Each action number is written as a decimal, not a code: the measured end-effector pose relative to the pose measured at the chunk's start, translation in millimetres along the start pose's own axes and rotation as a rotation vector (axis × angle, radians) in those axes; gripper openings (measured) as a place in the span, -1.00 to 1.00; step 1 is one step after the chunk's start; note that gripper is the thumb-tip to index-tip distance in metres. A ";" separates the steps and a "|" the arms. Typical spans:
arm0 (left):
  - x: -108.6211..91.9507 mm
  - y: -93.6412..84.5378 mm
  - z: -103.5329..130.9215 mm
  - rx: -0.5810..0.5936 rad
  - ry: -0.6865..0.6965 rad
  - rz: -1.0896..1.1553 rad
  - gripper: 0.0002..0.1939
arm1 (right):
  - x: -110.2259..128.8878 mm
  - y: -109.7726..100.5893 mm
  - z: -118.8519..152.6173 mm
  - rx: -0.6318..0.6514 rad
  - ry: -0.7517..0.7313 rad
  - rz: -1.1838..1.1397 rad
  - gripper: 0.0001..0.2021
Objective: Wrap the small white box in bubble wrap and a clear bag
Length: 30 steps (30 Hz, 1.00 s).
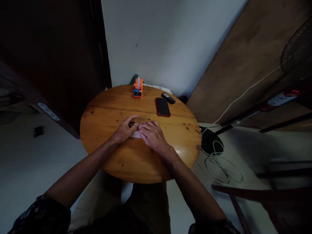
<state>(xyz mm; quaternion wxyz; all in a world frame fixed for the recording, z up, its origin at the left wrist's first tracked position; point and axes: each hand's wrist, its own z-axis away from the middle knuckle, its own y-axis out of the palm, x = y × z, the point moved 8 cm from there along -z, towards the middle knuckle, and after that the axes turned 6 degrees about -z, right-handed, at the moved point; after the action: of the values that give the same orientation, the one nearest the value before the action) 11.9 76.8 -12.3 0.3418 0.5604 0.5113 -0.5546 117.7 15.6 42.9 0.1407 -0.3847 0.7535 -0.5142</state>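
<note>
**Both hands pressed on a small pale piece at mid-table**

Nearest the camera, two bare forearms run up from dark sleeves and meet over a round wooden table (pixel 114 162). The left hand (pixel 124 129) lies with its fingers curled inward, thumb and forefinger seemingly pinching something dark and small at the point where the hands meet; it is too small to name. The right hand (pixel 153 135) lies flat, fingers together and stretched leftward, bearing down on a small pale piece (pixel 136 134), perhaps folded paper or cloth. Only a sliver of it shows, between the left hand's fingertips and beneath the right hand's fingers; the rest is hidden, so I cannot tell its shape.

The step in hand looks like pressing or creasing the piece flat against the tabletop, the right hand pinning while the left works an edge. A next move would likely call for keeping the piece pinned while one hand shifts its hold, since so light a thing would slide on the glossy wood.

Further off, well apart from the hands, lie a dark phone with a red rim (pixel 162 106), a small dark remote (pixel 168 98) just beyond it, and at the far edge an orange and blue stand (pixel 138 88)
</note>
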 end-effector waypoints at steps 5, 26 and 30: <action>3.1 1.2 -1.0 0.001 -0.017 0.005 -0.45 | -1.6 -1.8 5.5 -0.055 0.057 -0.087 -0.84; 29.7 -28.9 -5.7 -0.268 -0.148 0.097 -0.54 | -58.9 -15.9 6.6 -0.110 0.289 -0.650 -0.78; 28.4 -23.0 -2.3 -0.206 -0.190 0.067 -0.44 | -54.2 -12.9 -17.7 0.139 0.181 -0.610 -0.75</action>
<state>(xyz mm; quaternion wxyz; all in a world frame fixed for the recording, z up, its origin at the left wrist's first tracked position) -13.3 90.1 -35.2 0.4627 0.4841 0.5119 -0.5381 148.5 64.4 51.9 -0.0612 -0.5349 0.5761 -0.6150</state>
